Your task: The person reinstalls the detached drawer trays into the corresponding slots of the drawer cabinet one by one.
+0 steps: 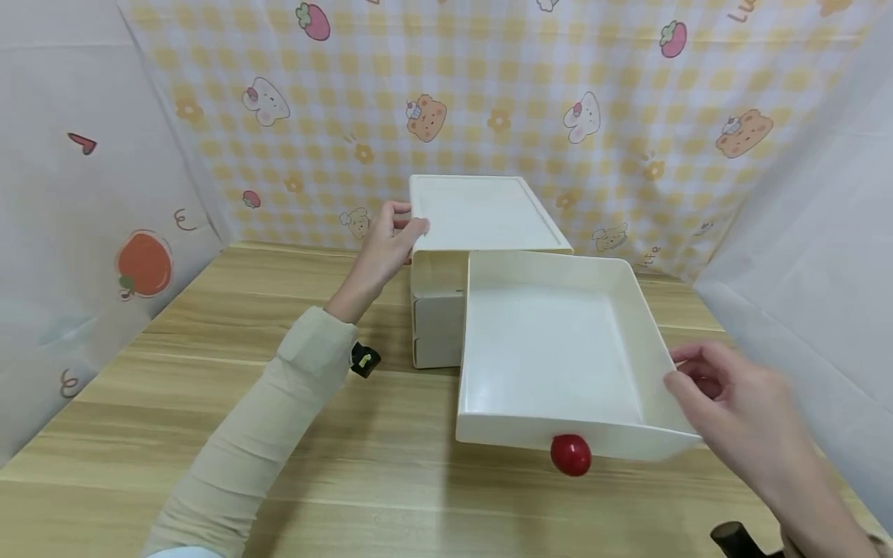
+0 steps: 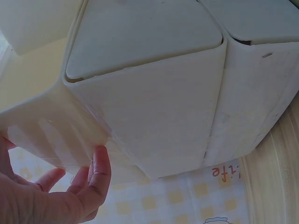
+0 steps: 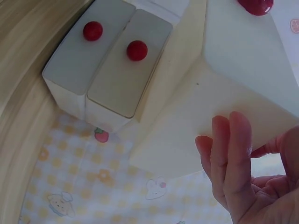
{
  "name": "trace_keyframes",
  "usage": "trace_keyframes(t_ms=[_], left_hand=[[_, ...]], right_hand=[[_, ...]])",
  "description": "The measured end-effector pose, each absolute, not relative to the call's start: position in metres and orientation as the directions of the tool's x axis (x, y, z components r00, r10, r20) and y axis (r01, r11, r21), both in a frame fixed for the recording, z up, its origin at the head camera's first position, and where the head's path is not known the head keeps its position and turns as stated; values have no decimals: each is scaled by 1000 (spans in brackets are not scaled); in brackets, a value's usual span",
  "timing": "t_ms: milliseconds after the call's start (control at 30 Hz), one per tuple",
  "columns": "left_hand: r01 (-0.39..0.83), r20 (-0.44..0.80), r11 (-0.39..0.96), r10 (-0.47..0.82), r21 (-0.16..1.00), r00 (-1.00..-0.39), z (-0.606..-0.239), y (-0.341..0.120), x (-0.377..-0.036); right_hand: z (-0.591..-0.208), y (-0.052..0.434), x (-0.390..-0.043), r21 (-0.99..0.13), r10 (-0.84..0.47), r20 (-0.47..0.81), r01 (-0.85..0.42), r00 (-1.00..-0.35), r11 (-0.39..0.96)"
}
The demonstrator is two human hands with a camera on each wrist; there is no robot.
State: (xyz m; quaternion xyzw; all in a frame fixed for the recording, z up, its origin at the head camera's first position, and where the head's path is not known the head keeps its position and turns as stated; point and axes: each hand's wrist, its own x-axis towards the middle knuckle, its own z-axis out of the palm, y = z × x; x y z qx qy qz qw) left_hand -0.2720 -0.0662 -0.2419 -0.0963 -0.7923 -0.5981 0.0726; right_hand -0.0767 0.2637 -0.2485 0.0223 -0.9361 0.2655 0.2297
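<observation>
Head view | drawer (image 1: 551, 349) pulled far out toward person, long axis front-back | right hand (image 1: 725, 411) fingers relaxed, touching its right wall | left hand (image 1: 387, 242) steadies cabinet (image 1: 481, 213), fingers straight

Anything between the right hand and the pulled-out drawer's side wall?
Nothing visible. The right hand sits right at the drawer on its right wall, fingers straight beside it, with no object between. The drawer is empty. The left hand rests on the cabinet at its top left edge.
</observation>
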Motion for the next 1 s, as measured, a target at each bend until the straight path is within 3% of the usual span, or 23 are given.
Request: trace_keyframes(t_ms=[400, 1000], left_hand=[[242, 233, 269, 64, 932, -970, -242, -66, -272], [238, 227, 267, 71, 934, -971, -242, -66, -271]], right_hand=[[-244, 237, -83, -536, 51, 418, -201, -907, 820], [-244, 220, -94, -475, 9, 421, -212, -907, 854]])
